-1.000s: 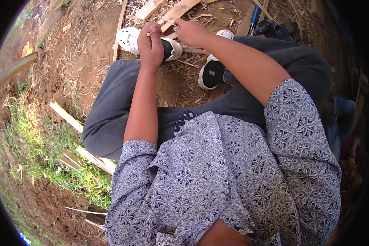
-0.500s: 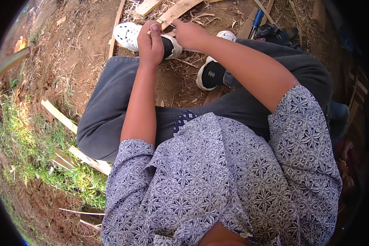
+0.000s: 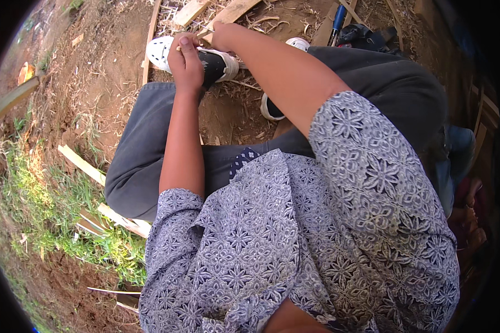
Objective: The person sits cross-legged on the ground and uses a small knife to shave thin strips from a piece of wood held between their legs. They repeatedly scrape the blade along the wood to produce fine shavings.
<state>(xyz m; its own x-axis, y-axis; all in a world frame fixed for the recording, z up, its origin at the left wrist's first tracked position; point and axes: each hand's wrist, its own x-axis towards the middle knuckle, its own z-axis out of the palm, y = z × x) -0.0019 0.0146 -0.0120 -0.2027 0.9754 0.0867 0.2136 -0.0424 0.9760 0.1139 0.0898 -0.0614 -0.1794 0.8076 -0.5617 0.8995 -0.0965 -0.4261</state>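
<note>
My left hand (image 3: 187,67) is closed with the thumb on top, above my white clog (image 3: 159,54). A small pale end of a thin wooden strip (image 3: 179,48) shows at its fingers; most of it is hidden. Just right of it, my right hand (image 3: 226,38) is closed, back turned up. From its fingers a narrow, pointed knife blade (image 3: 200,24) sticks out to the upper left; the handle is hidden in the fist. Both forearms reach forward over my crossed legs in dark trousers (image 3: 136,161).
Split wooden slats (image 3: 191,11) and curled shavings lie on the brown soil ahead. A blue-handled tool (image 3: 339,18) and a dark bag (image 3: 366,39) lie at the upper right. More slats (image 3: 122,220) rest in grass at left. Another person's jeans (image 3: 460,152) show at the right edge.
My right hand has moved left across the front of my left hand, its sleeve swinging inward. The blade now shows beyond the fist. My left hand has shifted slightly left and down.
</note>
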